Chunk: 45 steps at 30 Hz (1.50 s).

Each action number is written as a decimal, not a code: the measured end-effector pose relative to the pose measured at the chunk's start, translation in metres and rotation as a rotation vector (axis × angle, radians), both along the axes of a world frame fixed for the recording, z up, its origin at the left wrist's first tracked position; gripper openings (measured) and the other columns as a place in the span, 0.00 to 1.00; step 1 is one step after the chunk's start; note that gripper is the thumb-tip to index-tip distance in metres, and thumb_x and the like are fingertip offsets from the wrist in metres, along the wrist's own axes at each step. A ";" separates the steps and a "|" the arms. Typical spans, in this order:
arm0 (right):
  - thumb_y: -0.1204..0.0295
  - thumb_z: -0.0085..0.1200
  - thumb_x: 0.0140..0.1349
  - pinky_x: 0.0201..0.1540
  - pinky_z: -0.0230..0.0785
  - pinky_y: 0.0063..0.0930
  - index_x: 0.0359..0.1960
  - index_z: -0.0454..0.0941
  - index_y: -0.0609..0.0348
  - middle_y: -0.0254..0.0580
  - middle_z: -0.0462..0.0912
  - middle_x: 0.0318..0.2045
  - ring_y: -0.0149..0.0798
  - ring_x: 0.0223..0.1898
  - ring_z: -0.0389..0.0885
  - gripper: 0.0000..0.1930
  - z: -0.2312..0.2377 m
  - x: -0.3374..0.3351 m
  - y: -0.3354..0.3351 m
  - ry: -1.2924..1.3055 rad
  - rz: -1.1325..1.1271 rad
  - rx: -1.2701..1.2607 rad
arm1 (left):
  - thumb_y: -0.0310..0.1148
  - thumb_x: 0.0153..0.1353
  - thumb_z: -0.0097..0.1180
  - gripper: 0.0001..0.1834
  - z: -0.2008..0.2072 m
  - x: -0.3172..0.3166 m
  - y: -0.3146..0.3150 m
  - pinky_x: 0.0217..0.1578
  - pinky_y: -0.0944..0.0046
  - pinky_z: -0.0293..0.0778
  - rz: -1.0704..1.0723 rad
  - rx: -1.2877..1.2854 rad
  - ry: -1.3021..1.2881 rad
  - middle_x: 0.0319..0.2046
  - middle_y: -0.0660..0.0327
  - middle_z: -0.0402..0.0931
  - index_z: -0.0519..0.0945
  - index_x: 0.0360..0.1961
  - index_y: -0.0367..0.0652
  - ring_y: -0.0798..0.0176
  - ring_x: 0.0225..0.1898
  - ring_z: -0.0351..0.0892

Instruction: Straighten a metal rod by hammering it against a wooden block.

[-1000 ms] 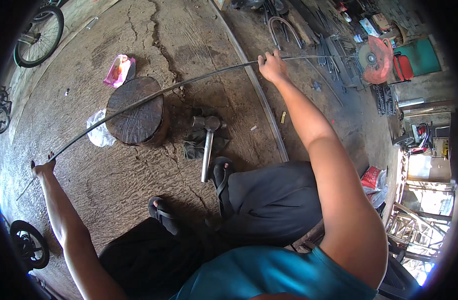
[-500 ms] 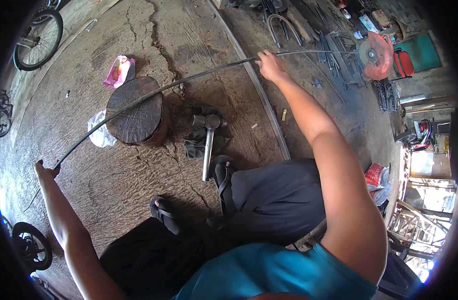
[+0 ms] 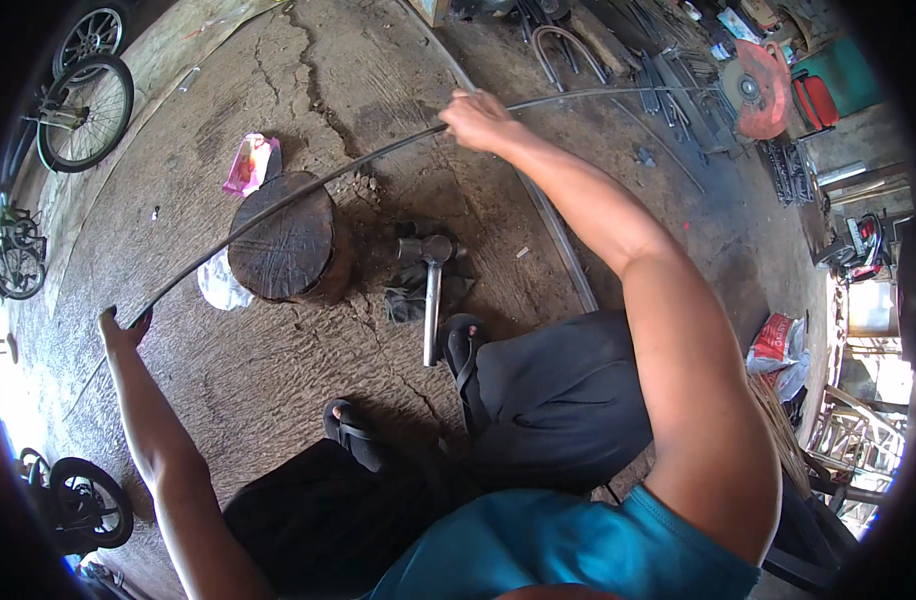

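Observation:
A long, thin metal rod (image 3: 388,149) stretches across in front of me, from the far left to the right side. My left hand (image 3: 125,328) is closed round it near its left part. Farther along, my right hand (image 3: 478,120) grips the same rod, arm stretched out. Between my hands the rod passes over a round wooden chopping block (image 3: 296,250); whether they touch I cannot tell. A sledgehammer (image 3: 431,310) with a shiny metal handle is beside the block, its head over a dark cloth (image 3: 403,297).
A pink packet (image 3: 251,165) and a white plastic bag (image 3: 221,280) lie by the block. A metal bar (image 3: 558,240) runs across the cracked floor. At right stand a red cut-off saw (image 3: 763,95) and loose metal bars (image 3: 675,95). Bicycles (image 3: 86,115) are at left.
My right hand has shifted left along the rod, closer to the block. My left hand keeps its hold near the left part. The whole view has turned slightly.

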State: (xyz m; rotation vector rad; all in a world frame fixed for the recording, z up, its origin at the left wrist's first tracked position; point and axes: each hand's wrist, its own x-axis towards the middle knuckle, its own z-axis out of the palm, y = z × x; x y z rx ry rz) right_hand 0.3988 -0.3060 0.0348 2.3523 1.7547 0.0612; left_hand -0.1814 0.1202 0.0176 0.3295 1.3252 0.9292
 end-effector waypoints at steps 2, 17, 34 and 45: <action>0.62 0.60 0.60 0.41 0.77 0.41 0.35 0.84 0.55 0.43 0.84 0.35 0.41 0.42 0.82 0.10 0.005 -0.029 0.027 0.015 0.025 -0.031 | 0.36 0.58 0.53 0.39 -0.002 0.016 -0.002 0.51 0.30 0.73 -0.089 0.029 -0.008 0.60 0.33 0.51 0.48 0.66 0.41 0.30 0.57 0.62; 0.81 0.52 0.54 0.66 0.63 0.40 0.60 0.71 0.55 0.44 0.74 0.60 0.43 0.62 0.70 0.28 -0.016 0.039 -0.039 0.096 -0.172 0.382 | 0.20 0.58 0.43 0.08 -0.062 0.028 0.027 0.51 0.31 0.75 -0.188 0.049 -0.083 0.43 0.40 0.71 0.68 0.39 0.30 0.37 0.47 0.75; 0.68 0.47 0.67 0.60 0.61 0.49 0.57 0.73 0.53 0.43 0.75 0.56 0.50 0.58 0.71 0.18 -0.024 0.082 -0.076 -0.015 -0.172 0.377 | 0.49 0.65 0.52 0.32 -0.003 -0.005 0.021 0.57 0.52 0.69 -0.810 0.883 1.485 0.59 0.42 0.71 0.68 0.62 0.37 0.48 0.59 0.72; 0.71 0.50 0.65 0.55 0.57 0.45 0.46 0.79 0.51 0.41 0.82 0.45 0.43 0.52 0.76 0.10 0.027 0.062 -0.024 -0.179 -0.209 0.083 | 0.29 0.64 0.48 0.05 -0.016 0.042 -0.078 0.40 0.48 0.71 -1.329 1.309 1.513 0.34 0.48 0.77 0.75 0.36 0.39 0.43 0.39 0.77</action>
